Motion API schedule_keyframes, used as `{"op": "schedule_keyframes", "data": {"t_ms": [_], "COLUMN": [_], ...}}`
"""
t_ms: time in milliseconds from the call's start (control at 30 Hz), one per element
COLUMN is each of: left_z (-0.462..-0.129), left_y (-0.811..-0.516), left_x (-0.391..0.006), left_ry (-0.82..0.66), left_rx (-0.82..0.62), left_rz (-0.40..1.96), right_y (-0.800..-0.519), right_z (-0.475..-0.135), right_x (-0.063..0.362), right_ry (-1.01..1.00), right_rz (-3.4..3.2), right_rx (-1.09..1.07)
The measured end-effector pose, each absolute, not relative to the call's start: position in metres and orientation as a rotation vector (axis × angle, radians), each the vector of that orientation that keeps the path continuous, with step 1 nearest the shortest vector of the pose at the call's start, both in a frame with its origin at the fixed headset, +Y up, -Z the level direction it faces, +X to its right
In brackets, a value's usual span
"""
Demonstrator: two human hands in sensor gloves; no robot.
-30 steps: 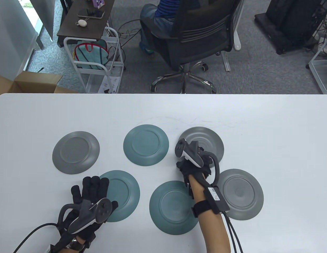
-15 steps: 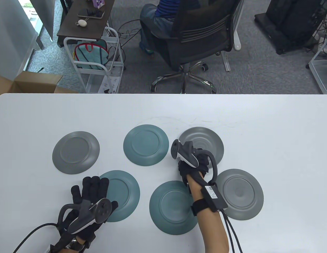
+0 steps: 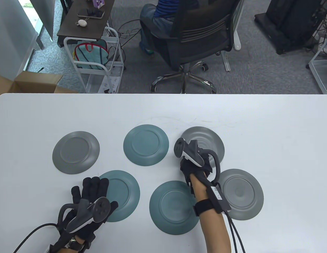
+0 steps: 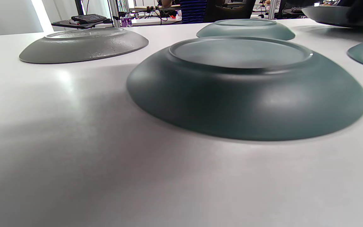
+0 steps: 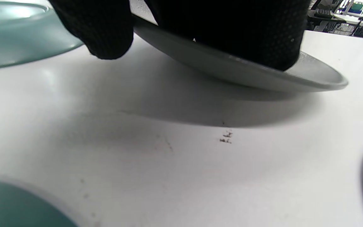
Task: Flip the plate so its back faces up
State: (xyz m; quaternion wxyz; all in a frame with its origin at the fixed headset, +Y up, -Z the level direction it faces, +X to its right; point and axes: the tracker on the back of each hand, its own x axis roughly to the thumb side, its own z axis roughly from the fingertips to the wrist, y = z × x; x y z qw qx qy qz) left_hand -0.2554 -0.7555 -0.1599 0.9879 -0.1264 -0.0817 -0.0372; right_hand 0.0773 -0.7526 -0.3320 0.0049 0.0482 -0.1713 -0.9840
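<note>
A grey plate [image 3: 207,138] lies face up at the upper right of the group of plates. My right hand [image 3: 192,162] grips its near rim. In the right wrist view the gloved fingers [image 5: 250,34] wrap over the rim, and the plate [image 5: 310,74] is tilted off the table with a shadow under it. My left hand [image 3: 93,185] lies flat with fingers spread, empty, over the left rim of a teal plate [image 3: 124,193]. That plate is back up, as the left wrist view [image 4: 247,91] shows.
Several other plates lie back up on the white table [image 3: 284,131]: a grey one [image 3: 76,152] at the left, a teal one [image 3: 145,145] in the middle, a teal one [image 3: 171,208] in front, and a grey one [image 3: 242,195] at the right.
My right hand shifted slightly left, then back right, and the grey plate moved a little right with it. My left hand stayed in place.
</note>
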Motion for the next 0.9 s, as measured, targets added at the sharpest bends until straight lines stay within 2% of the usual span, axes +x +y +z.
{"op": "schedule_keyframes", "data": {"t_ms": [467,900], "left_z": [-0.162,-0.162], "left_y": [-0.754,-0.754], "left_x": [-0.260,-0.260], "left_ry": [-0.147,-0.151], "left_rx": [-0.243,-0.246], "left_rz": [-0.080,-0.074], "right_y": [-0.719,-0.697], "right_z": [-0.328,-0.322], "right_x": [0.101,0.134], "right_ry": [-0.429,-0.256], "right_rz": [-3.368,-3.647], "right_rx": [0.165,0.283]}}
